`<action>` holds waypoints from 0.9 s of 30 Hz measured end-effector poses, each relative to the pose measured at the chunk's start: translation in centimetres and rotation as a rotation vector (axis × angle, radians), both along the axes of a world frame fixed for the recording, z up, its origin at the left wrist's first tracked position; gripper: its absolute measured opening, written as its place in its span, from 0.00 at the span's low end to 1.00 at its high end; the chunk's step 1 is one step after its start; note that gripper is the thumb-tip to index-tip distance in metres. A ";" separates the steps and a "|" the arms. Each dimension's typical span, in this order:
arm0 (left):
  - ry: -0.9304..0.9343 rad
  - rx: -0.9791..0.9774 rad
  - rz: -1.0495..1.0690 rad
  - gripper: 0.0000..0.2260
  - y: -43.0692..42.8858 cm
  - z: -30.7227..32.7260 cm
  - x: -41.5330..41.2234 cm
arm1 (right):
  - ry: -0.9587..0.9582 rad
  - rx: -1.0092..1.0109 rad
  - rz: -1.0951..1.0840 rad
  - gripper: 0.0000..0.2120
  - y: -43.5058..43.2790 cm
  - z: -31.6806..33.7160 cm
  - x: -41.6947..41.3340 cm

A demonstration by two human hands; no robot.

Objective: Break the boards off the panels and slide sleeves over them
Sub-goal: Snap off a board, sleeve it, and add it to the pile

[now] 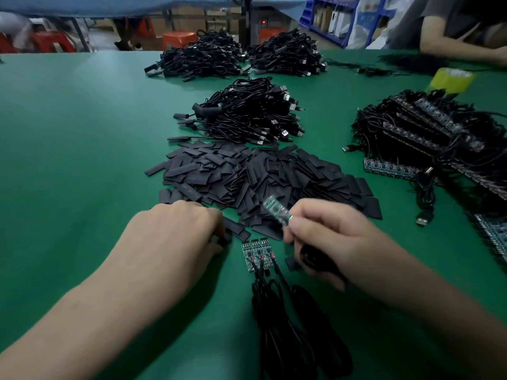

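Your right hand (323,239) pinches the lower end of a small green circuit board (275,212), likely stiff and light, while your left hand (175,231) curls round 1 limp-looking flat black sleeve (226,238)

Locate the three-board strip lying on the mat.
Head view, low centre: the three-board strip lies on the green mat between the left hand and right hand, just nearside of the sleeve pile, its cables trailing toward the camera.

Dim, warped edges — board (277,212) blurred (motion)
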State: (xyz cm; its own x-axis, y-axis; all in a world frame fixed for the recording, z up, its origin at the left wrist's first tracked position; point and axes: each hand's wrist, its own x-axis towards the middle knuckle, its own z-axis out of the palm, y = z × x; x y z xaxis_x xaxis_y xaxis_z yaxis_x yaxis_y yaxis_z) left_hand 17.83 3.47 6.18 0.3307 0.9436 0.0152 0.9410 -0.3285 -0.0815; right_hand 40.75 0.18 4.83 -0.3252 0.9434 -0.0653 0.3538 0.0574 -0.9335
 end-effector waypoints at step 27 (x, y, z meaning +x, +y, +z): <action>-0.934 0.137 -0.292 0.12 -1.0 -3.1 1.6 | -0.006 0.085 -0.214 0.27 0.0 -1.8 -0.3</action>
State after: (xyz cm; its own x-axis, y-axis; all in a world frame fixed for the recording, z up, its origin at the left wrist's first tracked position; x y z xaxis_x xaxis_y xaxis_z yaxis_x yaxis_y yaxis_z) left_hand 19.38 2.49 3.12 0.3498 0.7971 0.4922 0.5299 -0.6016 0.5978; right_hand 40.42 0.15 3.05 -0.1171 0.9930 0.0166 0.3719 0.0593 -0.9264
